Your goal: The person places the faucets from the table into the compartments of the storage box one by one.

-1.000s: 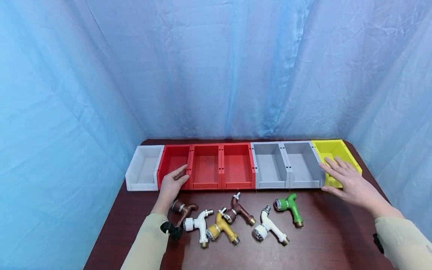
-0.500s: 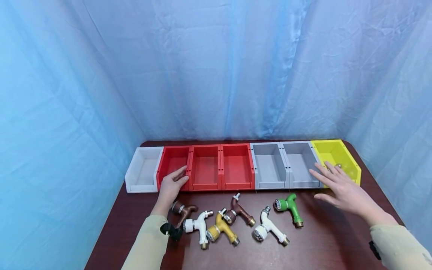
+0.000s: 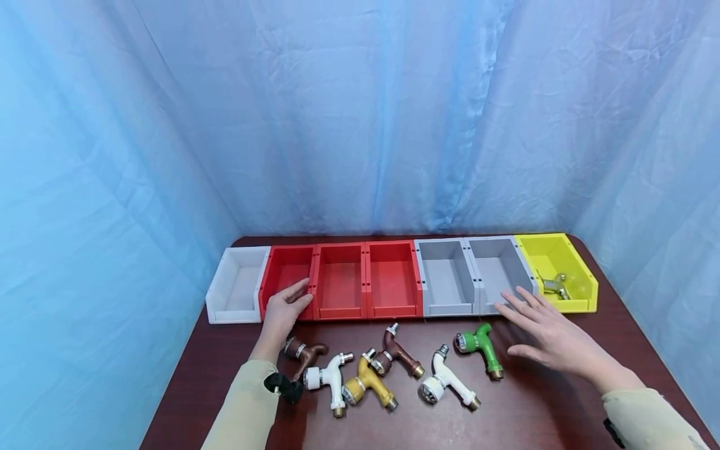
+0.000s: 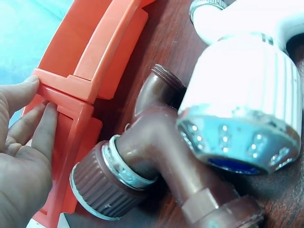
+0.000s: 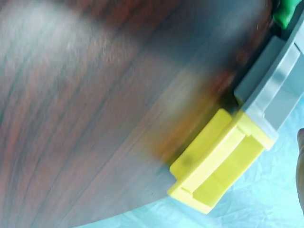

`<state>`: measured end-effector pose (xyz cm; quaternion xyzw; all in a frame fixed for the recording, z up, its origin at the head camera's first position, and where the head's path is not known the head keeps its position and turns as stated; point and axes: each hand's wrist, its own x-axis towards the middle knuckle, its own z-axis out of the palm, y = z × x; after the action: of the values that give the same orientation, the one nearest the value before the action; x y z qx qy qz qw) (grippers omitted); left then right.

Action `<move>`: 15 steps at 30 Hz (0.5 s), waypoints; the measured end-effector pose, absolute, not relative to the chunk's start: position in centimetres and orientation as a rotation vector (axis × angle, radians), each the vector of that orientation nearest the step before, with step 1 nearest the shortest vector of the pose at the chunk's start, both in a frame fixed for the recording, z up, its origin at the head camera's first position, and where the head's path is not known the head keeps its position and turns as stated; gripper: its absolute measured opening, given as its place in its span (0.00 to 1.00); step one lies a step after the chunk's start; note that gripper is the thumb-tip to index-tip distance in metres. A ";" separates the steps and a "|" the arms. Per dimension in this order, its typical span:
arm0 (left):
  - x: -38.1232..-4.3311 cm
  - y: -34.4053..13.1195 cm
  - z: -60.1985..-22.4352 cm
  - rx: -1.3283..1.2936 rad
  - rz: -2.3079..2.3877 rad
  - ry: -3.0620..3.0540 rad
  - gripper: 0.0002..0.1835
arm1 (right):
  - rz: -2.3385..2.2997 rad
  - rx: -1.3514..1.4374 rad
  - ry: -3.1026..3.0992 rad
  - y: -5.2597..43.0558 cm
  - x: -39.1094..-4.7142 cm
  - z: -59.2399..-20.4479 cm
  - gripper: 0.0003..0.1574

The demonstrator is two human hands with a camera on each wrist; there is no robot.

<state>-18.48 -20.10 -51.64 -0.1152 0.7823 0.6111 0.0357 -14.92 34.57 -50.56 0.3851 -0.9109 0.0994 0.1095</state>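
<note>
My left hand (image 3: 283,314) rests at the divider by the leftmost red bin (image 3: 287,262), fingertips touching its rim; in the left wrist view the thumb (image 4: 21,92) lies at the seam between two red bins. Just in front of it lies a brown tap (image 3: 306,351). My right hand (image 3: 554,337), fingers spread and holding nothing, hovers in front of the nearer right grey bin (image 3: 497,275), beside a green tap (image 3: 480,347). A silver tap (image 3: 555,287) lies in the yellow bin (image 3: 579,306).
A white bin (image 3: 239,281), red bins and grey bins line the table's (image 3: 394,431) back. In front lie a white tap (image 3: 332,378), a yellow tap (image 3: 368,384), a second brown tap (image 3: 398,353) and another white tap (image 3: 448,381). Blue curtains (image 3: 337,125) hang behind.
My right hand has moved left and toward me from over the yellow bin, uncovering the silver tap inside. My left hand stays at the red bin.
</note>
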 end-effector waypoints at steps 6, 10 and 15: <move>-18.5 -20.0 -51.6 -0.373 1.875 2.416 0.25 | 0.338 1.220 -2.636 33.2 -14.3 -51.2 0.55; -18.5 -19.8 -51.5 -0.383 1.862 2.455 0.23 | 0.360 1.262 -2.643 32.4 -14.0 -51.6 0.56; -18.7 -19.6 -51.3 -0.398 1.838 2.520 0.20 | 0.387 1.304 -2.659 31.6 -13.6 -52.2 0.56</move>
<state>-18.71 -19.59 -51.35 -0.1267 0.8014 0.5846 -0.0014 -13.63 31.60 -52.25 0.4354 -0.8876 0.1293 0.0772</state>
